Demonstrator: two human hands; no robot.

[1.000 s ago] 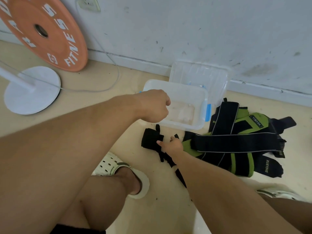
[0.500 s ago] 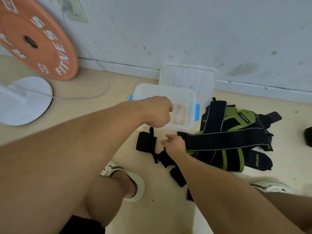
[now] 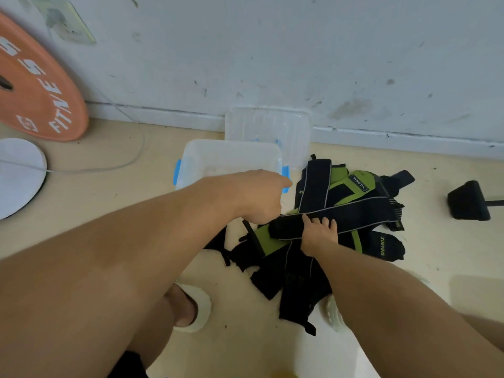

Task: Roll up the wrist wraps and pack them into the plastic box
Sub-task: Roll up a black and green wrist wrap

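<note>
weight plate (image 3: 35,85): orange w/ white lettering, leaning on the wall at far left.
fan base (image 3: 19,175): white round disc on the floor below the plate, thin cable running off to the right.
plastic box (image 3: 231,156): clear, blue clips on both short sides, lid off, on the floor by the wall; near edge hidden behind the left hand.
lid (image 3: 268,129): clear, propped against the wall right behind the box.
left hand (image 3: 259,197): above the box's near right corner, next to the pile's left end; fingers curled under, can't tell if they hold anything.
wrist wraps (image 3: 351,214): black & green heap on the floor just right of the box, all unrolled, none in the box; labels read yiboda, xueying.
black strap (image 3: 327,219): lies across the top of the heap, grey-edged.
right hand (image 3: 317,236): fingers curled over the black strap, grasping it near its left end.
black object (image 3: 467,201): on the floor far right, well apart from the heap; can't tell what it is.
feet: white clogs (image 3: 196,309) at lower centre.
</note>
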